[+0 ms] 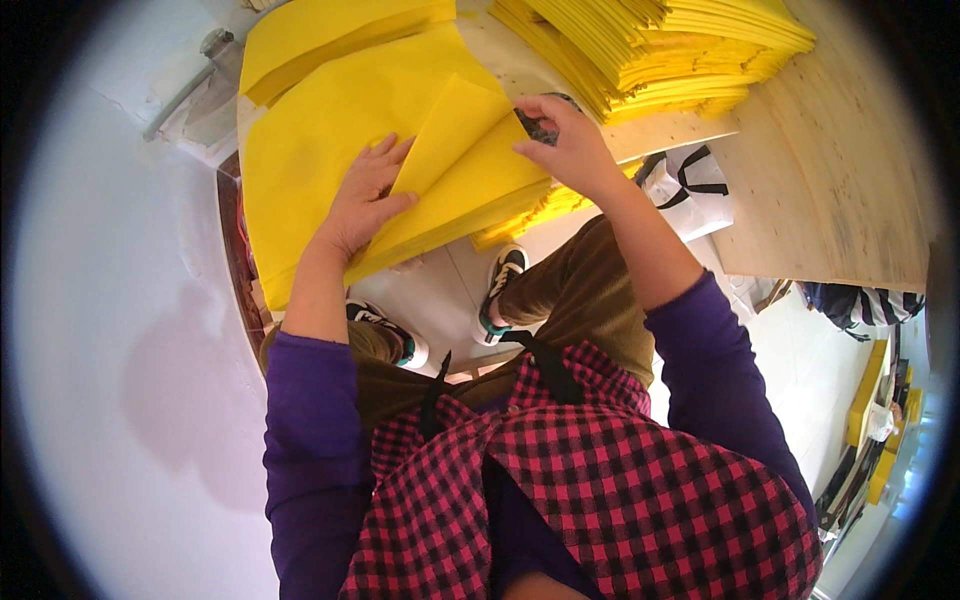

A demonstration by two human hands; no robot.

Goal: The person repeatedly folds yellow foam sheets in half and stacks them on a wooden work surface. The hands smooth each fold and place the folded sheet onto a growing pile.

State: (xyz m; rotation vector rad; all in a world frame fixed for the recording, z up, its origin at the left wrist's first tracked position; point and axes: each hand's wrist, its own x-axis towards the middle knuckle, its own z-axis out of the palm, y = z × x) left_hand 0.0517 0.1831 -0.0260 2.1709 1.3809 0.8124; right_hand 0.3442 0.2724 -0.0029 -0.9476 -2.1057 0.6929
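A stack of large yellow sheets (300,150), cloth-like or papery, lies in front of me. On its top sheet a folded flap (452,130) is turned over at a slant. My left hand (372,198) rests on the stack with fingers spread, thumb and fingertips against the flap's left edge. At the flap's right corner is my right hand (572,148), thumb and forefinger apart, the forefinger tip close to the corner. A dark mottled object (541,128) shows between and behind those fingers; its kind is unclear, and it does not look gripped.
Piled yellow folded pieces (690,50) stand at the far right on a wooden board (680,128). A wooden panel (840,170) rises at the right, with a white bag (700,205) with black handles near it. The white wall (110,300) borders my left.
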